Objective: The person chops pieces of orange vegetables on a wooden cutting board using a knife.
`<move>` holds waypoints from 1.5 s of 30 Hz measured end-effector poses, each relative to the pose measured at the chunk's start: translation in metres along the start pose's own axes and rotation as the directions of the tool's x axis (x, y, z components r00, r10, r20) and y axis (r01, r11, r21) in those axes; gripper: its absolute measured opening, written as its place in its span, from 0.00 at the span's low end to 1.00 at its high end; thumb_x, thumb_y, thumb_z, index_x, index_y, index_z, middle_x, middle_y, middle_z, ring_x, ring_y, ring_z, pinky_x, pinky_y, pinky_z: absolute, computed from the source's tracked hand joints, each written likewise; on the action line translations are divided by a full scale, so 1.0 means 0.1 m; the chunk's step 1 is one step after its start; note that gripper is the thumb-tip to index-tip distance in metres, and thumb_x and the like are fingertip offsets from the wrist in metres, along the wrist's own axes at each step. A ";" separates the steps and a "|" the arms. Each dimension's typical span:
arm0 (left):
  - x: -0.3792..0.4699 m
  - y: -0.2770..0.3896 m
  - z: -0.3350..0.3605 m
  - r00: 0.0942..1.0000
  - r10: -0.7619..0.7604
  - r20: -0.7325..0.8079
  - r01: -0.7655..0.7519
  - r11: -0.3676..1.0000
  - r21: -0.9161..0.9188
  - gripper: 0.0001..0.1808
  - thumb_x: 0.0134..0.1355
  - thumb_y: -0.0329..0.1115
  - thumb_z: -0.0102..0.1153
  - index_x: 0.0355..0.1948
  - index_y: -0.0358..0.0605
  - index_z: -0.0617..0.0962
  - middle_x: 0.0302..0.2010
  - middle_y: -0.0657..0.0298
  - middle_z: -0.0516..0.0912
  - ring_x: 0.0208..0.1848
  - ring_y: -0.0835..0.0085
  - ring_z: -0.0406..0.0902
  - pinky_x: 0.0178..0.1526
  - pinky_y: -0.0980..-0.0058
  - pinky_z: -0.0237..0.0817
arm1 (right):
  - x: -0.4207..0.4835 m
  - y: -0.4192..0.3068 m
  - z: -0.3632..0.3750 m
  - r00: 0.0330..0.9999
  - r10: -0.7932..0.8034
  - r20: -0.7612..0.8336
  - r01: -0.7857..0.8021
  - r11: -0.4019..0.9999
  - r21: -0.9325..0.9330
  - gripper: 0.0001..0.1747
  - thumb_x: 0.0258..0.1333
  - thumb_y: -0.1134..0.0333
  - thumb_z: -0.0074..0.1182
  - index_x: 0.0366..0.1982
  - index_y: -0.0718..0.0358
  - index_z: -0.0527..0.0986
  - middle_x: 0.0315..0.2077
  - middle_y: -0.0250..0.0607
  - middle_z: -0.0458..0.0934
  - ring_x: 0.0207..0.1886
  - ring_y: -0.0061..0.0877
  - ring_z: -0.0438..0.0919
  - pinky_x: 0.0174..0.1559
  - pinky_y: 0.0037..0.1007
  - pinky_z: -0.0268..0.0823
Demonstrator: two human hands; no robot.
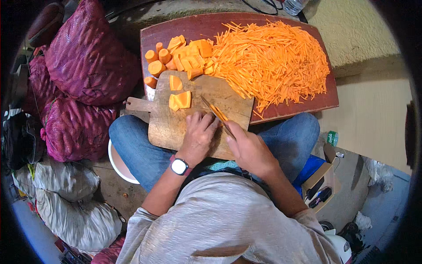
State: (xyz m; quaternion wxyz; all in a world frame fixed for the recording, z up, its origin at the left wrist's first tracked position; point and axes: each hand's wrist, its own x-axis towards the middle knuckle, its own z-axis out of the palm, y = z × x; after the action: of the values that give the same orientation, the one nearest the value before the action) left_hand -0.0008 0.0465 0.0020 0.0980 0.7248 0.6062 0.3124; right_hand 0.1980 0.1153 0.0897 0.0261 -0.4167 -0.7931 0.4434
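Observation:
A wooden cutting board (171,127) with a handle rests across my lap and the edge of a low red-brown table (194,26). My right hand (252,150) grips a kitchen knife (207,101), its blade slanting over the board with thin carrot strips (219,113) along it. Close beside the blade, my left hand (200,133) presses down on the board with bent fingers; whatever lies under them is hidden. Flat carrot slabs (182,99) lie on the board's left half. Beyond it are carrot chunks (156,68) and a large heap of shredded carrot (273,62).
Red mesh sacks (89,62) are stacked at the left, with white sacks (77,217) nearer me. A white basin (120,166) sits by my left knee. On the right are a cardboard box (321,184) and a plastic bottle (331,138).

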 end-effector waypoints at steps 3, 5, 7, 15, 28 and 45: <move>-0.02 -0.04 0.00 1.000 0.003 -0.007 -0.003 1.000 -0.021 0.22 0.61 0.30 0.71 0.56 0.37 0.88 0.54 0.55 0.83 0.59 0.52 0.76 0.62 0.54 0.66 | -0.04 -0.02 -0.01 1.000 -0.013 -0.006 0.013 1.000 0.008 0.24 0.81 0.66 0.54 0.71 0.64 0.69 0.50 0.69 0.86 0.53 0.67 0.85 0.51 0.61 0.78; -0.05 -0.05 0.04 0.999 0.007 -0.042 -0.008 1.000 -0.027 0.22 0.60 0.29 0.72 0.57 0.37 0.88 0.54 0.54 0.83 0.60 0.52 0.77 0.62 0.53 0.66 | -0.19 -0.06 -0.06 1.000 -0.008 -0.006 0.008 0.999 0.042 0.24 0.81 0.67 0.55 0.70 0.66 0.71 0.50 0.68 0.86 0.54 0.66 0.85 0.51 0.58 0.78; -0.07 -0.06 0.04 0.999 -0.007 -0.031 0.006 1.000 -0.025 0.22 0.60 0.29 0.73 0.57 0.36 0.88 0.54 0.54 0.83 0.59 0.51 0.77 0.62 0.53 0.66 | -0.33 -0.12 -0.12 0.994 0.070 0.078 -0.074 0.996 0.052 0.23 0.81 0.63 0.54 0.69 0.63 0.69 0.50 0.68 0.87 0.52 0.67 0.85 0.50 0.63 0.78; -0.05 -0.05 0.00 1.000 -0.025 -0.017 0.024 0.999 -0.042 0.22 0.58 0.29 0.74 0.55 0.36 0.88 0.53 0.53 0.82 0.58 0.50 0.77 0.61 0.52 0.67 | -0.17 -0.04 0.00 1.000 -0.006 0.031 0.006 1.000 -0.005 0.23 0.81 0.64 0.53 0.70 0.64 0.69 0.54 0.68 0.86 0.53 0.66 0.86 0.53 0.62 0.79; -0.09 -0.09 -0.01 0.999 -0.019 -0.047 0.016 0.998 -0.058 0.23 0.56 0.26 0.72 0.55 0.35 0.88 0.52 0.52 0.83 0.60 0.50 0.78 0.63 0.51 0.68 | -0.29 -0.17 -0.12 0.988 0.101 0.114 -0.107 0.993 0.042 0.25 0.81 0.64 0.54 0.71 0.64 0.69 0.56 0.69 0.85 0.57 0.66 0.85 0.57 0.62 0.77; -0.08 -0.08 0.00 0.999 -0.018 -0.047 0.014 0.996 -0.085 0.24 0.54 0.25 0.72 0.55 0.33 0.87 0.53 0.50 0.84 0.61 0.48 0.78 0.65 0.50 0.69 | -0.09 -0.05 0.06 0.999 -0.040 0.018 0.039 0.999 0.027 0.25 0.81 0.64 0.53 0.71 0.66 0.69 0.55 0.69 0.86 0.55 0.68 0.85 0.56 0.62 0.78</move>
State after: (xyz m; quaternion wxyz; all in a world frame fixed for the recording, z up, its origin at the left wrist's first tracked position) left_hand -0.0081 0.0410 -0.0051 0.1166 0.7076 0.6004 0.3540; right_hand 0.1981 0.1042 0.0928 0.0332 -0.3966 -0.7954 0.4572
